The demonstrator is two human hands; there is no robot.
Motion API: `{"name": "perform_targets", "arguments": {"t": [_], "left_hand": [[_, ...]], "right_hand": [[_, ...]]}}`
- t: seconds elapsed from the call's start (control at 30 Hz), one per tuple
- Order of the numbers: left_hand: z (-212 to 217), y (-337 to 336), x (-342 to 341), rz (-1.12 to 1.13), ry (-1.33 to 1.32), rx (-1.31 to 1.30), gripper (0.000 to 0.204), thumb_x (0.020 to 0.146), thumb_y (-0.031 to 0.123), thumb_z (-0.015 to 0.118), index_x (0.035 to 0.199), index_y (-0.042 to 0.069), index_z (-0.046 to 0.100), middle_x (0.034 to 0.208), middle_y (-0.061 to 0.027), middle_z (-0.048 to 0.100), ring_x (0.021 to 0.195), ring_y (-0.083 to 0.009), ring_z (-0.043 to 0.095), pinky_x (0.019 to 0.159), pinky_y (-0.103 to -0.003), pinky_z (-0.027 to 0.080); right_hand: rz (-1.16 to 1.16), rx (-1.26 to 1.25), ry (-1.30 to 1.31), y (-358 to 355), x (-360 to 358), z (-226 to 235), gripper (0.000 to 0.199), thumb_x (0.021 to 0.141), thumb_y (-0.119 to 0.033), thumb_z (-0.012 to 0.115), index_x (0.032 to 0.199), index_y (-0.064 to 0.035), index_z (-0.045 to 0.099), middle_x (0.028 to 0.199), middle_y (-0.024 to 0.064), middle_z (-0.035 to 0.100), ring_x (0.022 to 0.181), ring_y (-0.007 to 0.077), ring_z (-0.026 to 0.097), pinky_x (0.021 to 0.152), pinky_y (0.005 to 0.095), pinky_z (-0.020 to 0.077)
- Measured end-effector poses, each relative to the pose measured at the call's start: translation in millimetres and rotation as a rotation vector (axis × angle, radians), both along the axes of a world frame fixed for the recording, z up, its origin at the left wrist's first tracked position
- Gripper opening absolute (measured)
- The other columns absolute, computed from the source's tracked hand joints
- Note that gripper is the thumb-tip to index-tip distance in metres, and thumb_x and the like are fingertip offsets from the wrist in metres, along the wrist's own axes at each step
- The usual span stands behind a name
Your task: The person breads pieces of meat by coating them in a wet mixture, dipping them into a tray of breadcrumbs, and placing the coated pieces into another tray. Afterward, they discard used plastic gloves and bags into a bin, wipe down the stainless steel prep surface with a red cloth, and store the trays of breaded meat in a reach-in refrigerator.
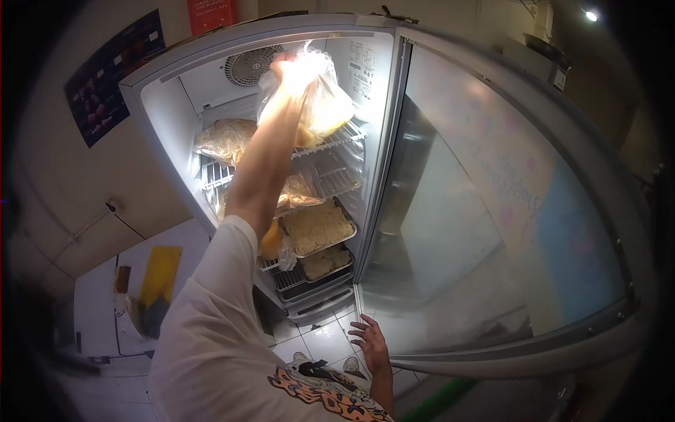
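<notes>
My left arm reaches up into the open upright fridge (131, 98). At its top, my left hand (287, 67) is closed on the gathered neck of a white plastic bag (327, 105) with something yellowish in its bottom. Strong glare washes out part of the hand and bag. The bag is just above or on the upper wire shelf (336, 141); I cannot tell which. Left of my forearm, a clear bag of brownish food (225, 139) lies on that shelf. My right hand (370, 342) is low beside the glass door (457, 211), fingers spread, holding nothing.
Lower shelves hold a clear bag of food (301, 191), a tray of pale crumbly food (320, 228) and a smaller tray (327, 262). The door stands open on the right. To the left is a white counter (98, 295) with a yellow sheet (160, 274). My feet are on floor tiles.
</notes>
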State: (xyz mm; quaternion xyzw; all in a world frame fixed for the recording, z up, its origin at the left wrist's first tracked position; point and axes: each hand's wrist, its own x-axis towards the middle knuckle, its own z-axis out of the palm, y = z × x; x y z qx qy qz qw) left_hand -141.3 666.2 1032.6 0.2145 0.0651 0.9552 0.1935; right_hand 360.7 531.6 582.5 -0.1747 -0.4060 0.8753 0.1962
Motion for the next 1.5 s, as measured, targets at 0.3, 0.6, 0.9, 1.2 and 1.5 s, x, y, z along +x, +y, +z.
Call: {"name": "perform_targets", "arguments": {"t": [0.3, 0.6, 0.9, 1.2, 1.5], "left_hand": [[-17, -90, 7, 0.289, 0.803, -1.426, 0.064, 0.092, 0.054, 0.054, 0.132, 0.005, 0.053, 0.121, -0.0169, 0.063, 0.105, -0.0246, 0.061, 0.093, -0.042, 0.046], [-90, -116, 59, 1.278, 1.566, -1.734, 0.052, 0.087, 0.045, 0.064, 0.118, 0.003, 0.063, 0.108, -0.0129, 0.069, 0.093, -0.0203, 0.064, 0.082, -0.036, 0.050], [-148, -138, 83, 1.217, 1.589, -1.796, 0.046, 0.087, 0.038, 0.067, 0.116, 0.003, 0.063, 0.106, -0.0128, 0.069, 0.090, -0.0194, 0.065, 0.079, -0.035, 0.051], [-159, -144, 90, 1.202, 1.524, -1.840, 0.040, 0.086, 0.031, 0.069, 0.113, 0.002, 0.064, 0.104, -0.0126, 0.070, 0.087, -0.0184, 0.066, 0.076, -0.033, 0.051], [-226, -201, 170, 1.470, 1.359, -0.875, 0.023, 0.080, 0.005, 0.073, 0.101, 0.002, 0.066, 0.093, -0.0107, 0.071, 0.077, -0.0154, 0.066, 0.064, -0.029, 0.051]], "right_hand": [[-0.035, 0.051, -0.056, -1, 8, -2, 0.050, 0.099, -0.032, 0.049, 0.141, -0.0056, 0.038, 0.125, 0.0144, 0.055, 0.105, 0.0217, 0.057, 0.087, 0.0340, 0.0449], [0.062, 0.296, -0.211, -2, 26, 15, 0.049, 0.100, -0.031, 0.048, 0.142, -0.0061, 0.040, 0.125, 0.0114, 0.055, 0.105, 0.0180, 0.055, 0.089, 0.0318, 0.0441], [0.057, 0.295, -0.201, -9, 40, 7, 0.049, 0.099, -0.029, 0.048, 0.142, -0.0056, 0.040, 0.126, 0.0123, 0.055, 0.106, 0.0180, 0.055, 0.088, 0.0309, 0.0439], [0.026, 0.281, -0.259, 1, 63, 6, 0.045, 0.101, -0.028, 0.047, 0.140, -0.0057, 0.043, 0.124, 0.0124, 0.057, 0.104, 0.0172, 0.056, 0.087, 0.0295, 0.0444], [0.198, 0.349, -0.342, 5, 41, -18, 0.041, 0.097, -0.023, 0.053, 0.135, -0.0060, 0.047, 0.107, 0.0078, 0.063, 0.099, 0.0143, 0.057, 0.084, 0.0292, 0.0458]]}}
